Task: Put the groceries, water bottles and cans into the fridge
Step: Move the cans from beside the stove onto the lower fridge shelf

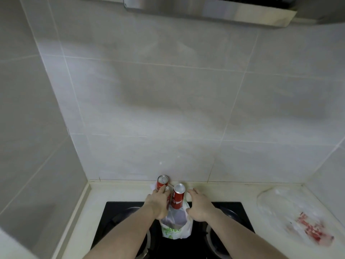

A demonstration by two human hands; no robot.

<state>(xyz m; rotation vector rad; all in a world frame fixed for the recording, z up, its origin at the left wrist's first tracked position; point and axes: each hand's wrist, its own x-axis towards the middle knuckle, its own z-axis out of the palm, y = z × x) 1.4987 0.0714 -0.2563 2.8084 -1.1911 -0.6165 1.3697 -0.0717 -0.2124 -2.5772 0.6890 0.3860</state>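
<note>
Three red soda cans stand at the back of the counter near the tiled wall. My left hand (158,203) curls round the middle can (167,190), mostly hiding it. The back can (162,182) stands just behind it. The right can (178,196) stands free, and my right hand (200,206) hovers beside it with relaxed fingers, holding nothing. A white plastic grocery bag (174,226) with green print lies on the stove below the cans, something dark showing through it.
A black gas stove (119,217) fills the counter in front of me. At the right lies a clear plastic bag (291,212) with red contents. A range hood (214,10) hangs overhead. Tiled walls close off the left and back.
</note>
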